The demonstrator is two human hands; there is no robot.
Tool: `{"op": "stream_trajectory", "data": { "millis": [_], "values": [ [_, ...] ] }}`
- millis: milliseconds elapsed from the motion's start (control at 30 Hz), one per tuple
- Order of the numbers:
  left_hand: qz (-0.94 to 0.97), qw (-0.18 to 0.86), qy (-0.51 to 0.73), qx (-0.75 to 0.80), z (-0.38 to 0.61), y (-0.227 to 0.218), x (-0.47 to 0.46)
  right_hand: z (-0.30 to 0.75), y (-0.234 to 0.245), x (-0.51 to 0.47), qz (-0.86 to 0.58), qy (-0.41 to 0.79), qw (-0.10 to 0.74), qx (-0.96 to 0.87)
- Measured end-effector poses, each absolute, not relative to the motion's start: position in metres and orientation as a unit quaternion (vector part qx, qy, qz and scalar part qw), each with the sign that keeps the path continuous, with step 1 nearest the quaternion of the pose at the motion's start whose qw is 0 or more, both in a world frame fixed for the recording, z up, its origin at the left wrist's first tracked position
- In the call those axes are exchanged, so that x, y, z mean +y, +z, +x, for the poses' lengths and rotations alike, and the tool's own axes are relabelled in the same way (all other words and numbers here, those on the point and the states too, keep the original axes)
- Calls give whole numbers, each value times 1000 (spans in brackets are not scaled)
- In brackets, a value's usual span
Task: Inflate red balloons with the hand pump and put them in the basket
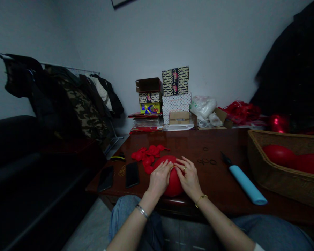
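An inflated red balloon (174, 186) rests at the table's near edge, under both my hands. My left hand (159, 177) covers its upper left, fingers bent and pinched together at the top. From the other side my right hand (188, 175) meets it, thumb and forefinger closed at the same spot. A thin yellowish strand shows between the fingertips; the balloon's neck is mostly hidden. Beyond my left hand lies a pile of limp red balloons (148, 155). Thin gold-coloured cord (122, 170) lies farther left.
Two dark phones (132, 174) and a yellow-black tool (118, 157) lie on the left. On the right are a blue hand pump (247, 184), several dark rings (212, 162) and a wicker basket (264, 167) holding red balloons. Stacked boxes (176, 82) stand at the back.
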State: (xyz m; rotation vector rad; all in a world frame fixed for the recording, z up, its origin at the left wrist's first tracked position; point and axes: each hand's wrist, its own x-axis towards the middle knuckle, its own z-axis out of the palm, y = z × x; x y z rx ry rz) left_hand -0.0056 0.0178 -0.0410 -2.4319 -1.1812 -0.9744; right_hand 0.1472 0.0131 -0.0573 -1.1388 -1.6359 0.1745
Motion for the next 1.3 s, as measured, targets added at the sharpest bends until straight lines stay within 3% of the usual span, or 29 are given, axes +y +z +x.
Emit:
{"op": "stream_trajectory", "data": {
  "millis": [233, 467, 833, 1300],
  "values": [
    [-840, 133, -331, -410, -6, -44, 18, 152, -59, 13, -430, 218, 579, -658],
    [-837, 139, -331, -414, -1, -47, 17, 155, -48, 12, -385, 313, 566, -658],
    [-847, 126, -325, -401, 3, -39, 9, 146, -54, 16, -399, 82, 611, -679],
    [-852, 119, -321, -396, 2, -43, 10, 155, -54, 17, -385, 38, 605, -696]
  ]
}}
